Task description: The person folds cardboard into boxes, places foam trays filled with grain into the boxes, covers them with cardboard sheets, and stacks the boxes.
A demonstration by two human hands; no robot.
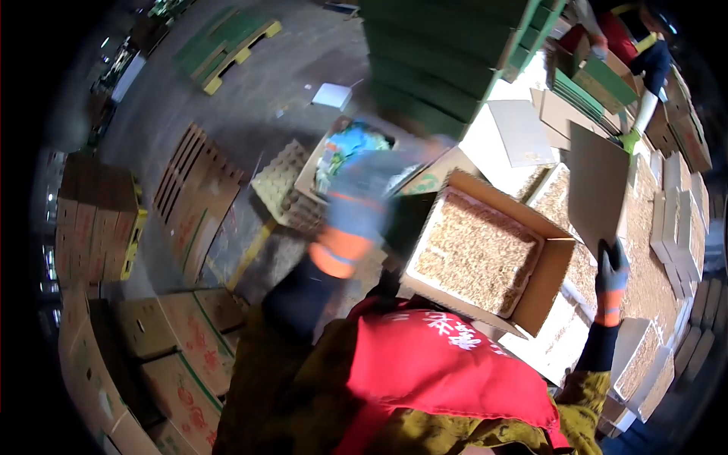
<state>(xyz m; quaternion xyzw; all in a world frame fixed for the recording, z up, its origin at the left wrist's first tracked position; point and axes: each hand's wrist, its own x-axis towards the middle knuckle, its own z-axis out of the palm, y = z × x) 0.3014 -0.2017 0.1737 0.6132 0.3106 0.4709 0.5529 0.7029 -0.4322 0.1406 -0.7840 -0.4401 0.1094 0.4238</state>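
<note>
My right hand [610,271], in a grey glove with an orange cuff, is closed on the lower edge of a flat cardboard sheet [597,178] that stands up from it. Smeared by motion, my left hand [371,178] is out to the left, over an open bin [309,176] of blue and green scraps; its fingers cannot be made out. Between my hands stands an open cardboard box [550,250], tilted in view. Inside it lies a white-rimmed tray [425,254] filled with tan, grainy loose material [478,246].
Trays of similar material [644,262] cover the work surface on the right. At upper right, another person's green-gloved hand [628,140] is beside the sheet's upper edge. A green slatted stack [432,61] stands ahead. Printed boxes [178,334], egg-tray stacks [284,182] and a pallet [227,45] are leftward.
</note>
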